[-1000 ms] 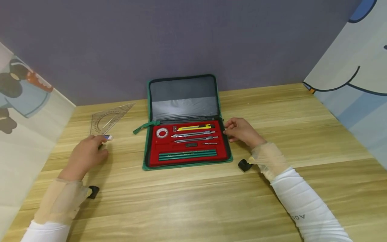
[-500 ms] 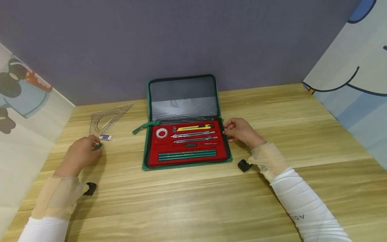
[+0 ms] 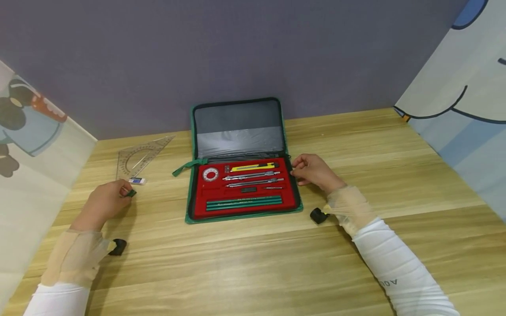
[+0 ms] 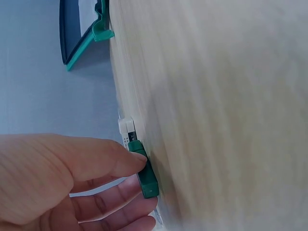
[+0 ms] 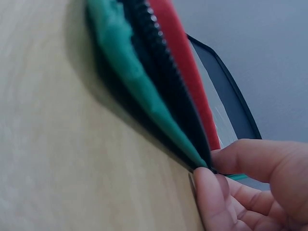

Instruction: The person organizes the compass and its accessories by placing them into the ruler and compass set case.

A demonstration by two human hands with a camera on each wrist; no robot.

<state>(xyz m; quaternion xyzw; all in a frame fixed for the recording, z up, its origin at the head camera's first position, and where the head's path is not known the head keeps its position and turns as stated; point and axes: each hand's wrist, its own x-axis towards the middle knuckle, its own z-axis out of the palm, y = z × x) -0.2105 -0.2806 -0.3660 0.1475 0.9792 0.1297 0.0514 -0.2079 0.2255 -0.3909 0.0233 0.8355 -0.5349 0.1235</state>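
Your left hand [image 3: 104, 202] has drawn back a little from the white eraser [image 3: 137, 181] over the last second, and the eraser, partly covered by your fingers then, now shows whole. A small green block [image 4: 148, 178] has come into clear sight between your thumb and fingers. That suggests the block, rather than the eraser, is what you are handling at this point.

The block sits right at your left fingertips, pinched with the thumb on one face and the fingers behind, toward the left edge of the counter [image 3: 237, 272]. Whether its underside touches the counter, you cannot tell from here. The eraser lies just beyond it, toward the back edge, next to the clear set square [image 3: 122, 160] near the back left corner.

Your right hand [image 3: 314, 171] has kept its place, thumb and finger pinching the right rim of the open green case [image 3: 245, 217]. The case stands around the middle of the counter, its raised lid [image 3: 241, 118] at the back edge, well apart from the block. Inside, the red tray [image 3: 217, 192] carries three green pencils [image 3: 244, 202] along its near side.
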